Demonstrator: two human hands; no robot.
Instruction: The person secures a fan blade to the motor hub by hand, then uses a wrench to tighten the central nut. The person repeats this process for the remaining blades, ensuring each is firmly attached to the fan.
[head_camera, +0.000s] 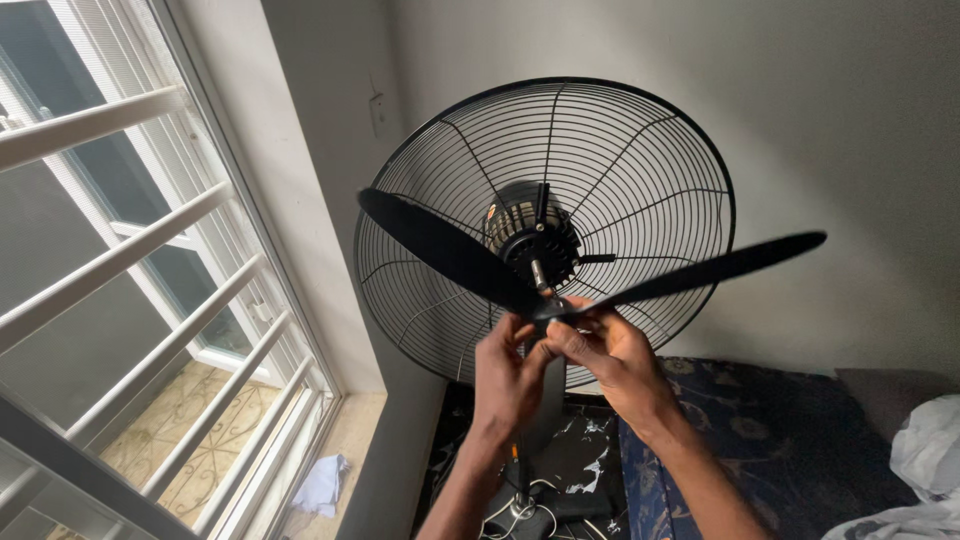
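Both hands at frame centre, on the hub of the blade (450, 250). Left hand (507, 378) is curled round the hub from below, fingers closed on it. Right hand (610, 358) pinches the hub from the right, thumb and forefinger pressed on it. Neither hand is spread.

The blade is black, three-vaned: one vane runs up-left, one out to the right edge area, the third hangs down behind the hands and is mostly hidden. Hub sits just below and in front of the shaft (540, 275), which sticks out of the motor (535, 235). Can't tell if the hub bore is on the shaft tip or just off it.

Rear guard (640, 160) is on behind the motor; no front guard in sight. Stand pole is hidden by the forearms. Window bars (110, 260) fill the left side, a dark patterned mattress (780, 440) lies lower right, a black marbled surface (580, 465) below the hands.

My read on doing this well: keep the grip on the hub, not the vanes; they would flex. Hold the hub square to the shaft, move it straight along the shaft axis, no rocking. Watch the vane tips against the guard wires.
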